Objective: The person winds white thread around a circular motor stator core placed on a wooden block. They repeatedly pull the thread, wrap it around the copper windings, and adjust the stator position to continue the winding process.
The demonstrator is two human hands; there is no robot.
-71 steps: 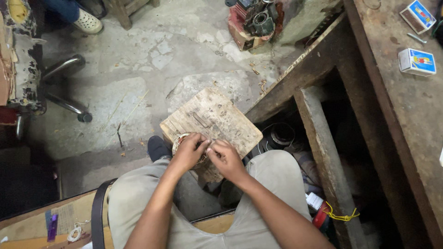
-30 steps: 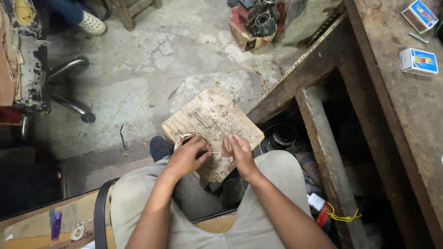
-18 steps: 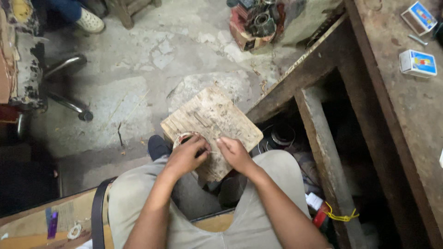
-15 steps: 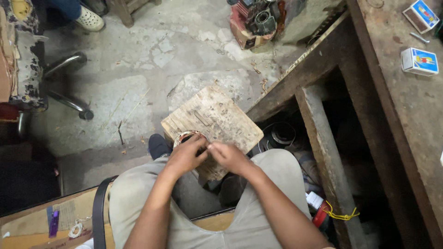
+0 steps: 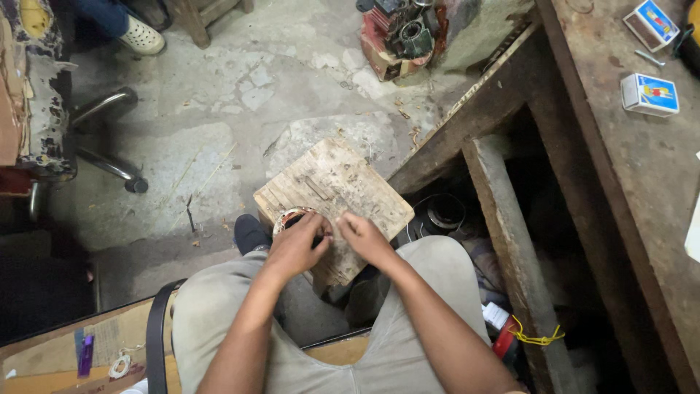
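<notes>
I sit with a worn wooden block [image 5: 343, 190] on the floor between my knees. On its near left corner rests a round metal ring part [image 5: 290, 216] with pale windings. My left hand [image 5: 295, 244] covers and grips this ring part. Just to its right, my right hand [image 5: 362, 237] has its fingers pinched together, seemingly on a thin wire too fine to make out. Both hands nearly touch above the block's near edge.
A wooden workbench [image 5: 620, 182] runs along the right, with two small blue-and-white boxes [image 5: 649, 93] on top. A red motor part [image 5: 397, 33] lies on the concrete floor ahead. A worn chair [image 5: 51, 124] stands at left. Another person's shoe [image 5: 142, 38] shows top left.
My right hand has drawn away from the ring part and come back close to my left hand several times. The left hand has stayed on the ring part.
</notes>
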